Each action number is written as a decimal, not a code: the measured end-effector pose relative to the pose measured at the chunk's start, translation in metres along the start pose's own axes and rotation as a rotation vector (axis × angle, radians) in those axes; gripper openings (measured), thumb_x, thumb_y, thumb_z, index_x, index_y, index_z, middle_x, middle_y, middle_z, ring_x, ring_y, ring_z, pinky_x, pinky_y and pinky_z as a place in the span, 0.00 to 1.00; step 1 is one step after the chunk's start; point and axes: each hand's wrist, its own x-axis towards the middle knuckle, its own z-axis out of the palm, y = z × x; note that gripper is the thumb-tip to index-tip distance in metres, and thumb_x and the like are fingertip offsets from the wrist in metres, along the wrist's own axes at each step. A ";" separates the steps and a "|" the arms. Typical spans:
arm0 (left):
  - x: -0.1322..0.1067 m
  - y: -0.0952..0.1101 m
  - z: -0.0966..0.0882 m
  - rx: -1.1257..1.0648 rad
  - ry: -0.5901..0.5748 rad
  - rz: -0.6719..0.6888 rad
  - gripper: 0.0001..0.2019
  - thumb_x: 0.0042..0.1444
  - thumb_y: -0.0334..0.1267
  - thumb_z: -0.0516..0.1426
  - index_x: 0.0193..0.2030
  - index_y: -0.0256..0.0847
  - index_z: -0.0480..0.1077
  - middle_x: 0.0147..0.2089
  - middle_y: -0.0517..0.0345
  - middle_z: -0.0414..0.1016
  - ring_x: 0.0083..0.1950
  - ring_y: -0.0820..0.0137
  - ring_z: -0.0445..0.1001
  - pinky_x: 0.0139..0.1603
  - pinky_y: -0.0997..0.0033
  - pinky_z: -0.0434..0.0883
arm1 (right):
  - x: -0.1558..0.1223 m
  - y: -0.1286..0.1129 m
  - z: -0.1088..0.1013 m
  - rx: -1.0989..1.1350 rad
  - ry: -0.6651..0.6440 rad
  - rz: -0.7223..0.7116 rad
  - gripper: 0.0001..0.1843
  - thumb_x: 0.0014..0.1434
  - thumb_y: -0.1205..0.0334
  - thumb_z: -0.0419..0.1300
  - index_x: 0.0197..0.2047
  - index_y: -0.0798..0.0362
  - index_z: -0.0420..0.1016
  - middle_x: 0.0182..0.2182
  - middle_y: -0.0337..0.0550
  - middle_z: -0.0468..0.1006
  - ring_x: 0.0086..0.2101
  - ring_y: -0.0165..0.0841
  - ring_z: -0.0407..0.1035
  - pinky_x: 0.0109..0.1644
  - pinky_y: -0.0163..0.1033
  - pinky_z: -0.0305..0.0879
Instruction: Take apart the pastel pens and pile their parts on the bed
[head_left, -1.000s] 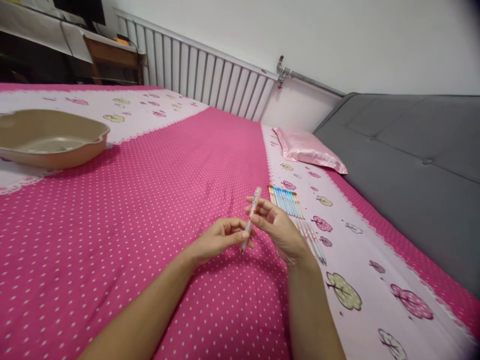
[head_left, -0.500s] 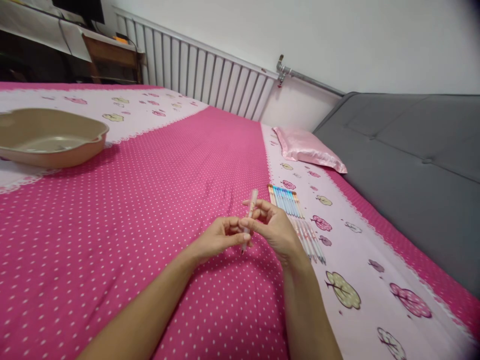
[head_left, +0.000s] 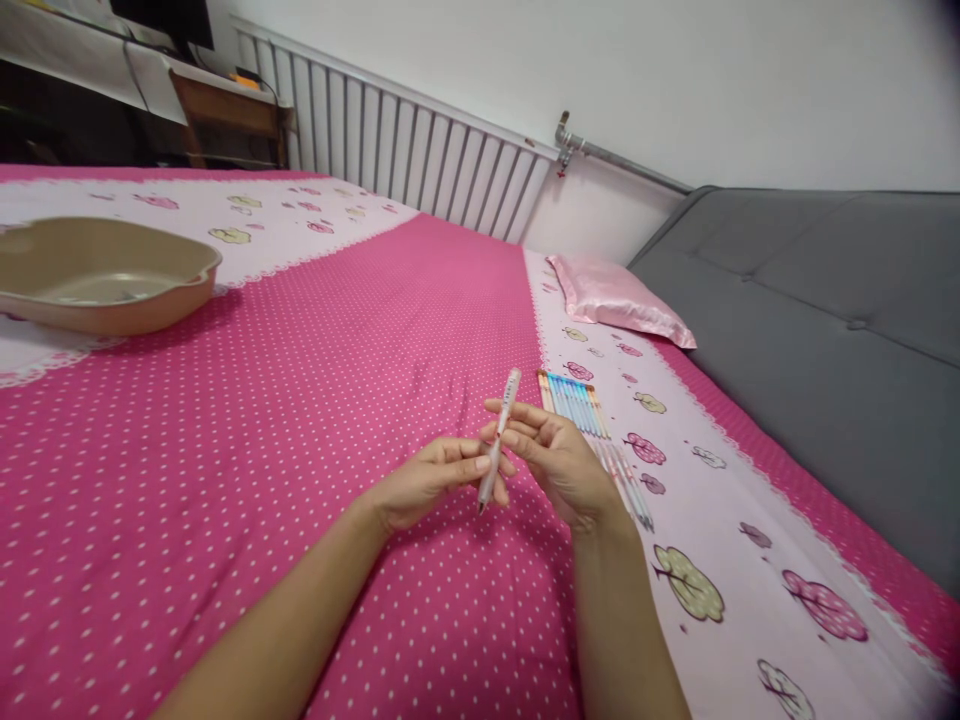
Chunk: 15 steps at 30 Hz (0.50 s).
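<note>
A slim pen (head_left: pixel 511 389) with a pale pink, see-through barrel and a dark tip is held tilted above the bed, tip down. My left hand (head_left: pixel 420 485) pinches its lower part between thumb and fingers. Around the middle of the barrel, my right hand (head_left: pixel 570 468) has its thumb and fingers closed. Just beyond the right hand lies a row of blue and orange pens (head_left: pixel 574 403) side by side. Nearer to me is a second row of white and pink pens (head_left: pixel 630 482), partly hidden by my right hand.
A beige plastic basin (head_left: pixel 150 310) sits on the bed at the left. A pink pillow (head_left: pixel 619 298) lies by the grey headboard (head_left: pixel 810 300). Behind the bed are a white radiator (head_left: pixel 405 125) and a pipe (head_left: pixel 630 160). A desk (head_left: pixel 232 105) with a monitor stands far left.
My fingers have shifted along the pen, and more of its barrel shows now. Printed marks on its upper part have come into view. The right hand has opened slightly.
</note>
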 end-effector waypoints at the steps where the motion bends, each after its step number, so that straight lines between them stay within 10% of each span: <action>1: 0.000 0.000 0.000 0.016 0.013 0.001 0.12 0.57 0.43 0.56 0.39 0.37 0.75 0.32 0.54 0.77 0.35 0.72 0.73 0.42 0.69 0.66 | 0.001 0.001 0.000 0.004 0.019 -0.006 0.19 0.48 0.60 0.67 0.46 0.50 0.76 0.33 0.41 0.80 0.31 0.30 0.73 0.46 0.42 0.68; 15: 0.008 -0.004 0.003 0.194 0.331 -0.023 0.13 0.44 0.44 0.65 0.26 0.35 0.72 0.28 0.54 0.76 0.28 0.74 0.71 0.33 0.70 0.67 | 0.006 0.006 0.004 -0.082 0.210 0.003 0.23 0.38 0.57 0.72 0.39 0.56 0.76 0.31 0.45 0.82 0.34 0.38 0.76 0.43 0.46 0.71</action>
